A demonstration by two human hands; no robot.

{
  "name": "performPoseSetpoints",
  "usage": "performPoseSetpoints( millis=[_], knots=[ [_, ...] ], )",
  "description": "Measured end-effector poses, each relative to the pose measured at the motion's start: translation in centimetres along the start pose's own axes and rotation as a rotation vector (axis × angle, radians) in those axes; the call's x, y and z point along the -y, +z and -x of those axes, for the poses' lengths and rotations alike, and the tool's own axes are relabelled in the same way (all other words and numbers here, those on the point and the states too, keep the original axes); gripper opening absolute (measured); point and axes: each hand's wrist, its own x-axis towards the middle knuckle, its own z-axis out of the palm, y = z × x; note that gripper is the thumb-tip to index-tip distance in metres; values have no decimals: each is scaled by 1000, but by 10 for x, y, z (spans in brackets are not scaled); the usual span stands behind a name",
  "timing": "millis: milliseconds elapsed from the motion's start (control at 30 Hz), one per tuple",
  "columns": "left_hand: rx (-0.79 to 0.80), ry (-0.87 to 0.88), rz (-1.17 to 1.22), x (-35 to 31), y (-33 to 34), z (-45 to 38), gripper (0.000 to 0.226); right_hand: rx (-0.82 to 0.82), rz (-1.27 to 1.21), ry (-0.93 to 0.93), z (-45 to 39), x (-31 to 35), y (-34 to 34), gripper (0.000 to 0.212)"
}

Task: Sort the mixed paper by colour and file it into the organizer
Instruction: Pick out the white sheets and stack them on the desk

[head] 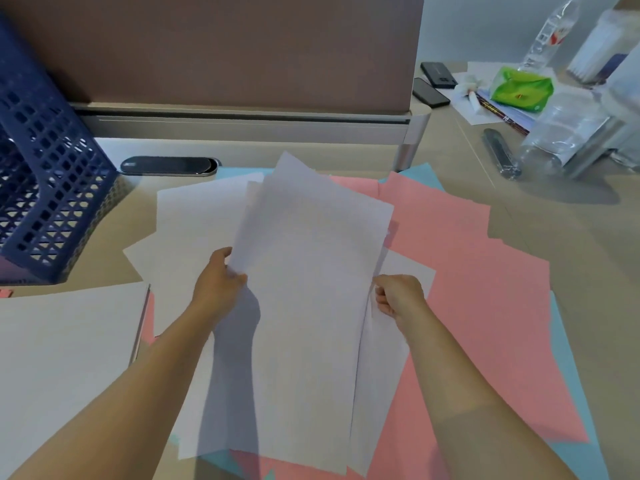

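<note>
A loose stack of white sheets (308,271) is lifted above the desk in the middle of the view. My left hand (218,282) pinches its left edge and my right hand (398,296) grips its right edge. More white sheets (187,220) lie flat beneath and to the left. Pink sheets (467,271) spread out to the right, with light blue sheets (568,358) showing under them at the right edge. The dark blue mesh organizer (45,188) stands at the far left.
A white stack (65,358) lies at the near left. A brown partition (225,46) closes the back. At the back right are phones (433,81), a green pack (519,86), plastic bottles (554,133) and a dark pen case (500,154).
</note>
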Motion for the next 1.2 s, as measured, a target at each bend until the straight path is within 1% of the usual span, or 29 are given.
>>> performPoseSetpoints(
  millis=[67, 100, 167, 200, 367, 400, 433, 467, 533, 633, 700, 767, 833, 933, 967, 1033, 1067, 1133, 1167, 1200],
  knots=[
    [-72, -3, -137, 8, -14, -6, 33, -15, -46, -16, 2, 5, 15, 18],
    [-93, -10, -203, 12, -21, -9, 31, -36, -90, -35, 1, 7, 21, 22],
    [-96, -18, -323, 14, -30, -14, 28, -38, -180, -40, 3, 15, 29, 38],
    [-86, -26, -366, 15, -34, -17, 28, -20, -219, -29, 5, 20, 32, 40],
    [-44, -53, -473, 24, -37, -36, 26, -23, -414, 47, 5, 32, 45, 32],
    [-35, -53, -490, 26, -38, -40, 26, -27, -425, 57, 3, 32, 47, 25],
    [-27, -49, -496, 27, -39, -43, 26, -27, -425, 70, 1, 34, 51, 13],
    [-21, -47, -493, 29, -40, -46, 26, -32, -410, 76, -2, 35, 54, 11],
    [-12, -50, -435, 31, -42, -51, 23, -37, -326, 61, -12, 35, 60, 27],
    [-52, -82, -237, 37, -47, -56, 13, 18, -65, 29, -23, 32, 74, 33],
    [-95, -95, -140, 40, -53, -58, 10, 26, 120, -29, -29, 29, 79, 36],
    [-132, -103, -71, 44, -62, -58, 10, 8, 219, -83, -32, 32, 82, 32],
    [-148, -126, -46, 46, -69, -59, 12, -12, 304, -126, -34, 37, 82, 18],
    [-120, -195, -66, 50, -71, -59, 20, -9, 414, -168, -36, 43, 82, 10],
    [-106, -212, -69, 51, -69, -59, 21, -9, 442, -178, -36, 45, 81, 10],
    [-95, -232, -60, 51, -65, -59, 23, -32, 511, -195, -36, 46, 78, 15],
    [-96, -238, -48, 50, -63, -59, 24, -61, 553, -204, -34, 46, 75, 22],
    [-100, -245, -30, 49, -60, -59, 25, -148, 592, -245, -33, 43, 69, 47],
    [-101, -245, -26, 49, -59, -59, 26, -166, 598, -277, -33, 40, 67, 54],
    [-102, -242, -27, 49, -58, -58, 26, -137, 616, -307, -30, 37, 67, 53]
  ],
)
